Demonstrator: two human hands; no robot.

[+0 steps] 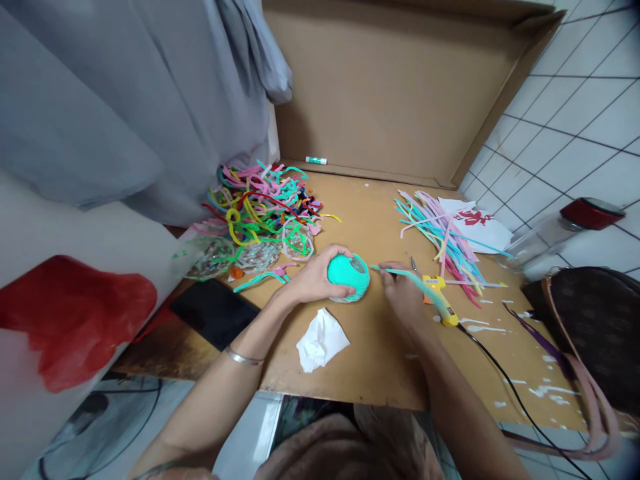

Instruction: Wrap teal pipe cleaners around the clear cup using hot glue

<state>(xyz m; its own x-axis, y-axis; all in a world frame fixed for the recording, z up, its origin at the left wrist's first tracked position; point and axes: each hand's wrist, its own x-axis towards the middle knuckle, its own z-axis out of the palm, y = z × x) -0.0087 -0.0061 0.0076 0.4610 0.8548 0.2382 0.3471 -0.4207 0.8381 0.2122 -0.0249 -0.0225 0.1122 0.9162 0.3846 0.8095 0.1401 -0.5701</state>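
My left hand (323,275) is closed around a rounded turquoise ball (345,277) wrapped in fuzzy strands, with a dark patch near its top right. To the right of it, my right hand (400,290) pinches a turquoise pipe cleaner (430,293) near its tip, which points at the ball with a small gap between. The pipe cleaner's long end trails back over a yellow glue gun (434,283) lying beside that hand. A crumpled white tissue (323,340) lies just below the ball.
Colourful pipe cleaners (270,200) are heaped at the back left; a straight bundle (445,233) lies at the right. A black phone-like slab (215,313) rests at left. A clear bottle (540,243), brown bag (590,333) and black cord (500,370) border the right side. Cardboard (400,93) stands behind.
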